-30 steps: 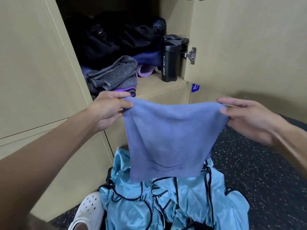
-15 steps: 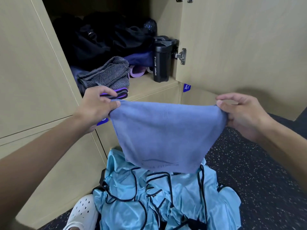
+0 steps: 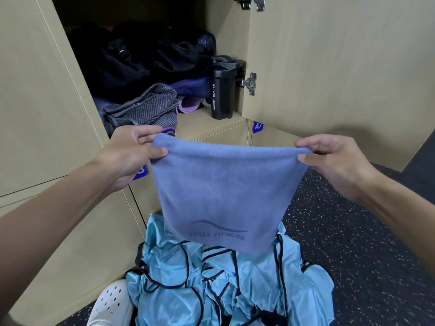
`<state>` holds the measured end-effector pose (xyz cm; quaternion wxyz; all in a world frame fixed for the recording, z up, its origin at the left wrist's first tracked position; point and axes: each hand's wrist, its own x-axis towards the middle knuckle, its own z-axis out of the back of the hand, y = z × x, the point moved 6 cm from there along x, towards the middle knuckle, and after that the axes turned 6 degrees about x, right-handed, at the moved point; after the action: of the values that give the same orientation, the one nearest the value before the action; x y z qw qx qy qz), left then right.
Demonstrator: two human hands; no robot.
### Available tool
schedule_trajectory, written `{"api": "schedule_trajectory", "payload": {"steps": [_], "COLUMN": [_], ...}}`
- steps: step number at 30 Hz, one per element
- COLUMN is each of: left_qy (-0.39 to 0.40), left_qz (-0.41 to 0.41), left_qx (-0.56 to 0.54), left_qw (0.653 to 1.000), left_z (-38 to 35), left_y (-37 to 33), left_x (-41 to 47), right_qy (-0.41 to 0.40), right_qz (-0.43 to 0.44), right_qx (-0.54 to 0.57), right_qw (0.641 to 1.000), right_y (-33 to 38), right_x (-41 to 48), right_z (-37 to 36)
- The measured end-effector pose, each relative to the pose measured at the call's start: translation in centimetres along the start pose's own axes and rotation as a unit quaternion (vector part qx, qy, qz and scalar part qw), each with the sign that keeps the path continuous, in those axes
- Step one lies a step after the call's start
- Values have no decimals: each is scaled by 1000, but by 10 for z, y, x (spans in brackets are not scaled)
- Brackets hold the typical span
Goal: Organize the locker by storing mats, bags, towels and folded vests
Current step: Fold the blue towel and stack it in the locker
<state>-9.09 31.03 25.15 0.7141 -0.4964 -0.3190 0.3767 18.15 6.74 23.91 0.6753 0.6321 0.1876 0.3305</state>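
Observation:
A blue-violet towel (image 3: 226, 191) printed "YOGA FITNESS" hangs folded in front of the open locker (image 3: 211, 121). My left hand (image 3: 131, 154) pinches its top left corner and my right hand (image 3: 329, 158) pinches its top right corner, stretching the top edge level. Below the towel, a heap of light-blue vests (image 3: 230, 285) with dark trim lies on the floor. Inside the locker sit a grey striped towel (image 3: 148, 109), dark bags (image 3: 141, 57) at the back, and rolled purple mats (image 3: 188, 104).
A black sport bottle (image 3: 222, 90) stands at the locker's right front, beside the open door (image 3: 341, 67) and its hinge. A white perforated shoe (image 3: 113, 304) shows at the bottom left. Dark speckled flooring (image 3: 364, 255) spreads to the right. Closed locker fronts fill the left.
The towel hangs lower in front of the locker's lower edge and looks a little shorter and wider. Both hands still pinch its top corners.

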Motion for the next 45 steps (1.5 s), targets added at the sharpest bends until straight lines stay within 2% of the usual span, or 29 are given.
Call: {"api": "schedule_trajectory", "payload": {"steps": [4, 6, 11, 15, 17, 20, 23, 31, 34, 37, 40, 45], "left_qy": [-36, -55, -51, 12, 35, 22, -4, -20, -24, -26, -26, -22], "left_qz": [-52, -63, -49, 23, 34, 10, -32, -93, -95, -77, -49, -50], "left_qx": [107, 116, 71, 6, -14, 11, 77, 188, 187, 123, 63, 48], "left_qw": [992, 990, 995, 1000, 999, 1000, 996, 978, 978, 989, 996, 997], "left_z": [4, 7, 3, -4, -6, -4, -2, -1, -3, -10, -23, -43], "left_y": [0, 1, 0, 2, 2, -1, -4, -7, -7, -6, -5, -11], "left_x": [-1, -1, -3, -2, -2, -2, -2, 0, -1, -3, -6, -12], "right_qy": [-2, -12, -40, -38, -18, 5, -17, -21, -30, -35, -19, 61], "right_qz": [25, 30, 21, -32, -38, -17, 26, 37, 40, 41, 23, -53], "right_qx": [-37, -40, -13, 96, 104, 20, -72, -165, -222, -242, -210, -90], "right_qw": [999, 999, 999, 994, 994, 1000, 997, 985, 974, 969, 977, 993], "right_y": [4, 4, 4, -2, -2, -1, 3, 1, 1, 0, -1, 4], "right_x": [-1, 0, -1, 2, 4, 3, 2, 3, 2, 4, 4, -11], "right_z": [0, 2, 6, 9, 10, 9, 12, 20, 20, 19, 11, -17]}}
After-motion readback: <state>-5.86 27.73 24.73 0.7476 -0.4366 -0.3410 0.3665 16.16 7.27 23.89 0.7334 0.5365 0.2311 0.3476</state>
